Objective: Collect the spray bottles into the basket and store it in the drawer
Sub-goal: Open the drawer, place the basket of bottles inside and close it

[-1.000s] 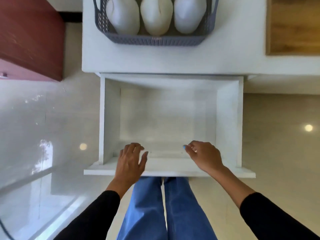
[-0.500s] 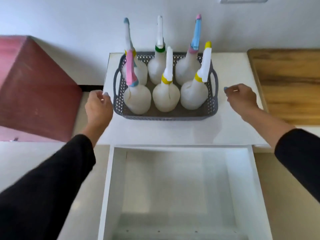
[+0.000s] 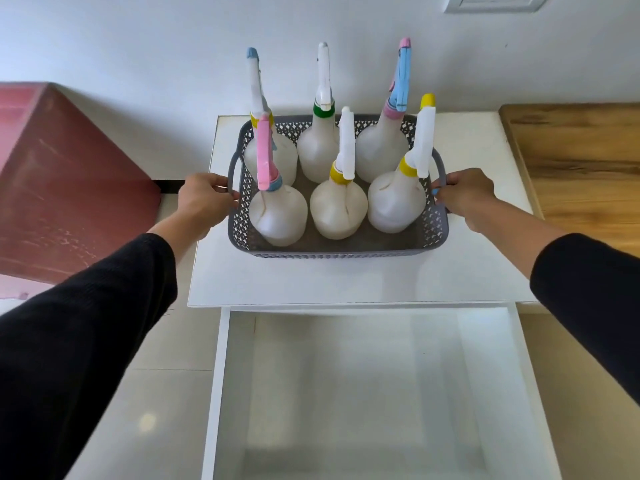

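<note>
Half a second ago both hands hung just short of the basket's sides; a second ago they were on the drawer front. Now the left hand (image 3: 204, 199) has its fingers curled round the left handle of the grey basket (image 3: 337, 252), and the right hand (image 3: 464, 197) is curled on the right handle — each grip pinching its handle, though the fingertips are partly hidden behind the rim. All six spray bottles (image 3: 337, 206) stand upright between the two grips, in two rows of three, so the collecting looks finished and the lift is likely the step in hand.

The basket rests on the white tabletop (image 3: 346, 282), with no sign of it being raised yet. Below and nearer the person than the grips, the white drawer (image 3: 363, 375) stands pulled out — ready, by the look of it, to take the basket.

Outboard of the left grip sits a dark red box (image 3: 65, 178); beyond the right grip lies a wooden surface (image 3: 581, 161). Behind the basket rises a pale wall (image 3: 138, 39), and pale floor tiles (image 3: 166, 410) show beside the drawer.
</note>
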